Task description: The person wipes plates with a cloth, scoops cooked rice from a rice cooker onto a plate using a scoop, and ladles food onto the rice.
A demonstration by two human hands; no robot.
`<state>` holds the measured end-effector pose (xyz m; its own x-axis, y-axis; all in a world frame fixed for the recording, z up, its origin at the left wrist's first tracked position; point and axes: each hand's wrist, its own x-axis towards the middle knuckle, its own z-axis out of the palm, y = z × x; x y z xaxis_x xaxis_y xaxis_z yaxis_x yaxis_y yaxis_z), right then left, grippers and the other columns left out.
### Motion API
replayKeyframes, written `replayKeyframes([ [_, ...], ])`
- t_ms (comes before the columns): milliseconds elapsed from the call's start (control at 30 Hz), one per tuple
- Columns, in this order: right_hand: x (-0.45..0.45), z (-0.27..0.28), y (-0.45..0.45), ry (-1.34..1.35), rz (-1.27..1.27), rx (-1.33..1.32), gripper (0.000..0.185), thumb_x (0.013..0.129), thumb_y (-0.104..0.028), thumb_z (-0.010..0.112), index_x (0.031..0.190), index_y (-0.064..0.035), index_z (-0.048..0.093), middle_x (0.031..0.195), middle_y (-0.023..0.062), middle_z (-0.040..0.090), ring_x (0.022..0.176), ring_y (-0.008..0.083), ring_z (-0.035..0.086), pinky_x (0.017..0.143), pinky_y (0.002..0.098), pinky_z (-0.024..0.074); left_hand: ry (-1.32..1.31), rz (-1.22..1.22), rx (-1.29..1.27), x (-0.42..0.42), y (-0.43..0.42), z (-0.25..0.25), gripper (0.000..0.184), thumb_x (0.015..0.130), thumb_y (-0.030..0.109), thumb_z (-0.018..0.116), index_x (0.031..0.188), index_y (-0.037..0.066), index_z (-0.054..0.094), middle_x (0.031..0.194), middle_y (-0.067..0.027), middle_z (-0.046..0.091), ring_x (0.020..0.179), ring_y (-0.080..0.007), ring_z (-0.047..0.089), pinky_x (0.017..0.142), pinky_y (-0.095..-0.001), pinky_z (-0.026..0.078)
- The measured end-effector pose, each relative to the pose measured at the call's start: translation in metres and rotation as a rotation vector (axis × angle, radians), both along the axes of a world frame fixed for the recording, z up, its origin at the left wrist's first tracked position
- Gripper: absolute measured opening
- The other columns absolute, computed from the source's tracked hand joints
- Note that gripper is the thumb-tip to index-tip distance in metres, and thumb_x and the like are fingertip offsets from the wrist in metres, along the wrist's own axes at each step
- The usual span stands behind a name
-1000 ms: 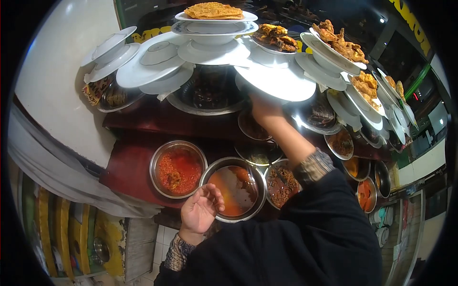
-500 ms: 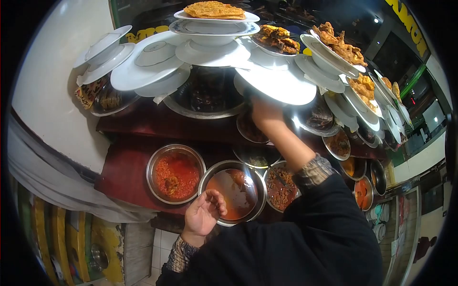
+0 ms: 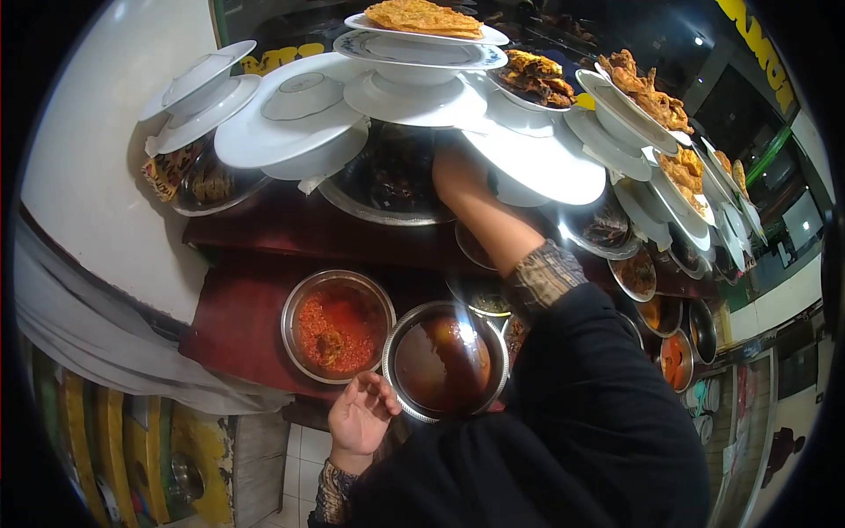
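Observation:
My left hand hovers beside the near-left rim of a metal pot of reddish-brown broth. Its palm is turned up, with the fingers loosely bent, and it holds nothing. Reaching forward over the upper shelf, my right hand is at the right side of a metal tray of dark food, beneath the raised plates. Its fingers are hidden, so what it touches cannot be seen. A large white plate hangs over the right wrist area. Left of the broth stands a bowl of red chili sauce.
Stacked plates carry a flat golden fritter, dark fried pieces and fried chicken. An upside-down bowl rests on a white plate at left. More metal bowls, one with orange sauce, line the right. A grey cloth drapes at left.
My right hand has moved left and deeper under the plates, toward the tray of dark food. My left hand stays near the broth pot, slightly lower. The view has shifted a little.

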<state>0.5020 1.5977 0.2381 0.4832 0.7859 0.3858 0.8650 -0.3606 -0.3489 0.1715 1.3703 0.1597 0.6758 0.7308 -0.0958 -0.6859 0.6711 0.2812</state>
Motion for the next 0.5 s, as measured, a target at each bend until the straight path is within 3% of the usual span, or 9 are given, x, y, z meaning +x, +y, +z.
replayKeyframes([
  [67,-0.002,0.010,-0.026,0.044,0.032,0.060,0.027,0.092,-0.010,0.041,0.102,0.0024,0.063,0.105,0.0223,0.063,0.098,0.0357,0.061,0.083,0.0447,0.0482,0.009,-0.010,-0.001,0.000,0.002,0.000,0.032,0.094,0.032,0.049,0.107,0.003,0.056,0.094,-0.0102,0.056,0.083,-0.0229,0.054,0.076,-0.0362,0.044],
  [167,0.003,0.021,-0.069,-0.187,0.120,-0.099,0.025,0.090,-0.009,0.045,0.105,0.0011,0.062,0.109,0.0231,0.061,0.102,0.0361,0.059,0.087,0.0449,0.0466,-0.001,-0.038,0.014,0.005,0.006,0.001,0.032,0.094,0.032,0.049,0.106,0.003,0.056,0.094,-0.0104,0.056,0.083,-0.0226,0.054,0.076,-0.0360,0.044],
  [367,0.037,0.039,-0.135,-0.380,0.197,-0.026,0.030,0.078,-0.006,0.054,0.107,-0.0039,0.062,0.107,0.0209,0.061,0.102,0.0390,0.057,0.088,0.0453,0.0456,-0.025,-0.091,0.045,0.022,0.005,0.009,0.031,0.094,0.031,0.048,0.105,0.003,0.055,0.093,-0.0113,0.055,0.083,-0.0223,0.052,0.076,-0.0358,0.044],
  [467,0.072,0.024,-0.151,-0.509,0.111,-0.014,0.028,0.074,-0.008,0.058,0.101,-0.0032,0.064,0.102,0.0204,0.063,0.098,0.0376,0.060,0.085,0.0436,0.0486,-0.023,-0.112,0.063,0.029,0.000,0.012,0.031,0.095,0.031,0.048,0.105,0.003,0.055,0.092,-0.0113,0.054,0.083,-0.0224,0.052,0.075,-0.0356,0.044],
  [500,0.081,0.024,-0.158,-0.393,0.052,-0.114,0.030,0.074,-0.007,0.057,0.103,-0.0035,0.064,0.103,0.0200,0.064,0.098,0.0363,0.061,0.083,0.0426,0.0499,-0.021,-0.116,0.071,0.030,-0.002,0.013,0.031,0.095,0.031,0.048,0.105,0.003,0.055,0.092,-0.0112,0.054,0.083,-0.0224,0.052,0.075,-0.0356,0.044],
])
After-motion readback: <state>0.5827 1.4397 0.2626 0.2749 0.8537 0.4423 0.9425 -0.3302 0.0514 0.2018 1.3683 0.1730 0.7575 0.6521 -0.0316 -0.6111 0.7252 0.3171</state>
